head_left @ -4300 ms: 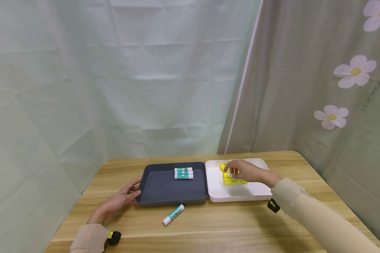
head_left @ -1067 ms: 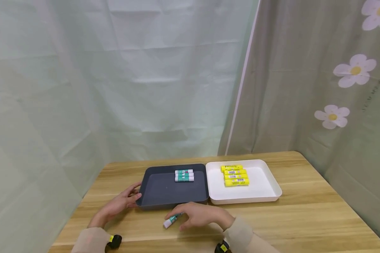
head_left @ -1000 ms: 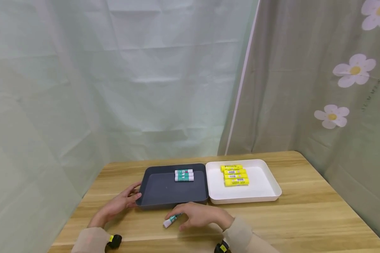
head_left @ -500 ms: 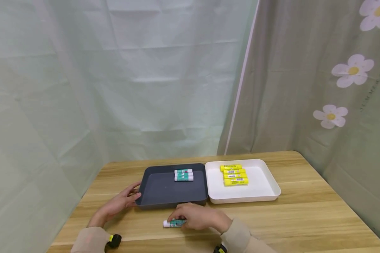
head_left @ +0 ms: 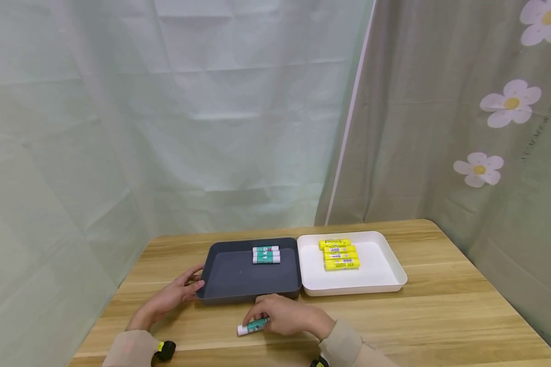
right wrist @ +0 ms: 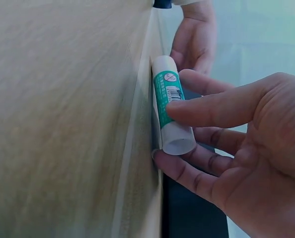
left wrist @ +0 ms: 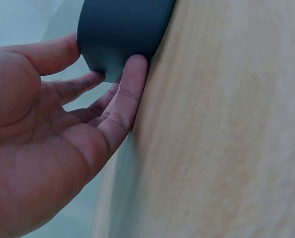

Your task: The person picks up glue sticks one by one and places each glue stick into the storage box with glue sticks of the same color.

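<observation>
My right hand (head_left: pixel 282 314) pinches a white and green glue stick (right wrist: pixel 165 96) between thumb and fingers, close over the table in front of the dark tray. The barcode label and one hollow-looking white end show in the right wrist view. My left hand (head_left: pixel 173 294) rests against the left end of the dark grey tray (left wrist: pixel 120 37), its thumb and relaxed fingertips touching the wall. Inside that tray lie several white and green glue sticks (head_left: pixel 266 255) side by side, near its right side. Several yellow glue sticks (head_left: pixel 341 256) lie in a row in the white tray (head_left: pixel 380 272).
The two trays stand side by side on a wooden table (head_left: pixel 441 311). Pale curtains (head_left: pixel 239 127) hang behind the table and at both sides. A black wrist device (head_left: pixel 166 350) shows at the left sleeve, another (head_left: pixel 319 362) at the right.
My right hand has left the yellow glue sticks, come down to the loose green one and gripped it. That stick has turned from diagonal to nearly crosswise. The left hand stays put.
</observation>
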{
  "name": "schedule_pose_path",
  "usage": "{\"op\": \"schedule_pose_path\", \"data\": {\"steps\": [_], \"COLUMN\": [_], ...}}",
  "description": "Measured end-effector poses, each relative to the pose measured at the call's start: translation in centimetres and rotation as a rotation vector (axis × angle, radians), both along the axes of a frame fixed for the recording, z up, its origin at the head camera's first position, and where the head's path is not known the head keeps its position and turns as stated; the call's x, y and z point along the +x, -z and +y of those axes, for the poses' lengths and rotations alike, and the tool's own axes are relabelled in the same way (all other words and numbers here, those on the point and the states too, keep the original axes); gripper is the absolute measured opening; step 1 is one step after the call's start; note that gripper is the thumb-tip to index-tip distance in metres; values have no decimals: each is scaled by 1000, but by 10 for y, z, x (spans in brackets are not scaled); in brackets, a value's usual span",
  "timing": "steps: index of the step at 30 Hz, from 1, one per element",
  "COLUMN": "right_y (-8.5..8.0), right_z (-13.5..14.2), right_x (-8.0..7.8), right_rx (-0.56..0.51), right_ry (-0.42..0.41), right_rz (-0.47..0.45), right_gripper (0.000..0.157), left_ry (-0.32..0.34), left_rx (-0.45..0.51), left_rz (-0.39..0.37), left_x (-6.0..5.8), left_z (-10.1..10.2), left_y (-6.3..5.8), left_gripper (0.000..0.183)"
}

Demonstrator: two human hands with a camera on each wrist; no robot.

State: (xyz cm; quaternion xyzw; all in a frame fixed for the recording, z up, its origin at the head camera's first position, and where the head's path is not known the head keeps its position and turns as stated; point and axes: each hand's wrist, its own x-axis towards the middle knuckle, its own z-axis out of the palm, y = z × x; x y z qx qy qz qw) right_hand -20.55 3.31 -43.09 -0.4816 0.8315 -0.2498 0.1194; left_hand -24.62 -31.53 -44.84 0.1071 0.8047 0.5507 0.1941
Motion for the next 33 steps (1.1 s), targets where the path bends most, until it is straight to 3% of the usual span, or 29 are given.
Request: {"op": "schedule_pose_path", "data": {"steps": [15,24,33], "right_y": [-10,-28,-36], "right_z": [8,15,23], "right_x": [5,4,-2], "right_rx": [96,20,-57], "right_ry": [-41,-57,24], "right_rz": [-29,-1,-11], "right_gripper": [51,57,54], "left_ry": [-1,-11,-4], "left_rx": [-12,-15,-18], "left_rz": [-3,9,12], "left_x": [3,3,2], "left_z": [1,1,0], "left_y": [-2,-3,-2], "left_gripper": [70,71,70]}}
